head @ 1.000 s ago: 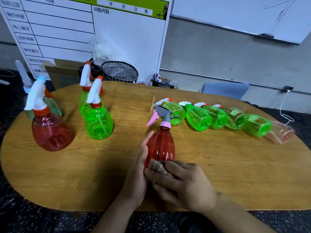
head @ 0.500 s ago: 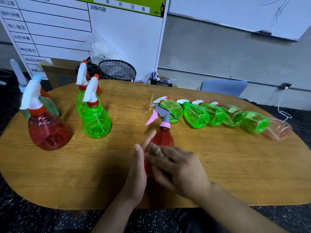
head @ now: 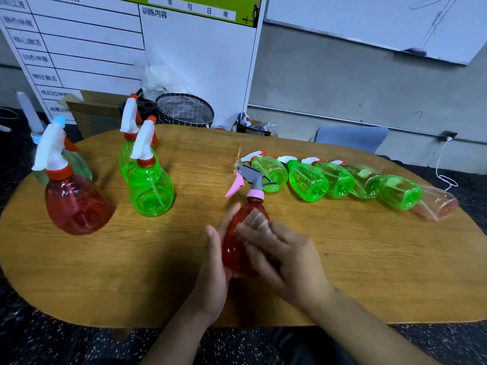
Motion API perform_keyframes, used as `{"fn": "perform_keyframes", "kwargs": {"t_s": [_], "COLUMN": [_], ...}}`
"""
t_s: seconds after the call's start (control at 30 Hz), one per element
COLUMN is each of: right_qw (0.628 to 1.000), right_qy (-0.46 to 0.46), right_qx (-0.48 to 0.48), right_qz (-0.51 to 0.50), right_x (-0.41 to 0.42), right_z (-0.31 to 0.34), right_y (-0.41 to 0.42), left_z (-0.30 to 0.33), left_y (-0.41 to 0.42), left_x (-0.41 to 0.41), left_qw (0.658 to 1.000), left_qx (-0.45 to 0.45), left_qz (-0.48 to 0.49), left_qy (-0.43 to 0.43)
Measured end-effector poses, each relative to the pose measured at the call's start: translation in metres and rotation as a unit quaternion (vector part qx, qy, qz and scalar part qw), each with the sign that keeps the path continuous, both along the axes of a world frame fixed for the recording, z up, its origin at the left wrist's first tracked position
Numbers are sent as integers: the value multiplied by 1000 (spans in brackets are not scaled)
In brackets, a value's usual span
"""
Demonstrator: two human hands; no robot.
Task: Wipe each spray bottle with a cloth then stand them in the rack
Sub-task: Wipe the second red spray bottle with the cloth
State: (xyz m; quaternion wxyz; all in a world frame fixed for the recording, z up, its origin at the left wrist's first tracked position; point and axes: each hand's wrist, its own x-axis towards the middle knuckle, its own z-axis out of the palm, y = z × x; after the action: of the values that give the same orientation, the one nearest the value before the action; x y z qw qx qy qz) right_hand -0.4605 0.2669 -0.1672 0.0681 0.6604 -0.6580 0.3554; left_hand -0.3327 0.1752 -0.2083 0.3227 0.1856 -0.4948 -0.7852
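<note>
**Wiping the red bottle, mid-stroke**

The red spray bottle [head: 238,241] with the grey-and-pink trigger head stood upright on the table [head: 369,272], near the front edge. All positions below are relative to this bottle.

How to do it well (judgement): brace the base so the bottle doesn't skate on the wood, run the cloth from the shoulder down, rotate, and do the neck last. Its walls look thin, so press lightly.

Left hand [head: 213,275]: cupped against the bottle's left flank, fingers [head: 212,238] held together and extended, thumb behind. It was steadying, not clamping.

Right hand [head: 287,262]: laid over the bottle's front, fingers [head: 253,227] slightly spread and motion-blurred, pressing a small wad of pale cloth [head: 254,216] onto the upper body. The cloth was mostly hidden.

Left of it stood an upright red bottle [head: 75,201] and two green ones [head: 150,191]. Behind-right lay a row of green bottles [head: 340,180] on their sides. I couldn't make out a rack.
</note>
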Motion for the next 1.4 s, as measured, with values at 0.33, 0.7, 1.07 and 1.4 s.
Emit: {"fn": "perform_keyframes", "kwargs": {"t_s": [0.33,0.7,1.07,1.4], "right_qw": [995,972,999,985], "right_qy": [-90,-208,16,-56], "right_qx": [-43,-46,39,-8], "right_qz": [-17,-104,-31,-166], "right_x": [3,-54,-31,-70], "right_z": [-7,35,3,49], "right_y": [30,-25,19,0], "left_z": [0,16,-5,9], "left_y": [-6,1,-8,21], "left_x": [-9,-38,-49,-70], "left_qw": [997,999,993,991], "left_qx": [-56,6,-106,-130], "left_qz": [53,6,57,40], "left_qy": [-33,36,-4,10]}}
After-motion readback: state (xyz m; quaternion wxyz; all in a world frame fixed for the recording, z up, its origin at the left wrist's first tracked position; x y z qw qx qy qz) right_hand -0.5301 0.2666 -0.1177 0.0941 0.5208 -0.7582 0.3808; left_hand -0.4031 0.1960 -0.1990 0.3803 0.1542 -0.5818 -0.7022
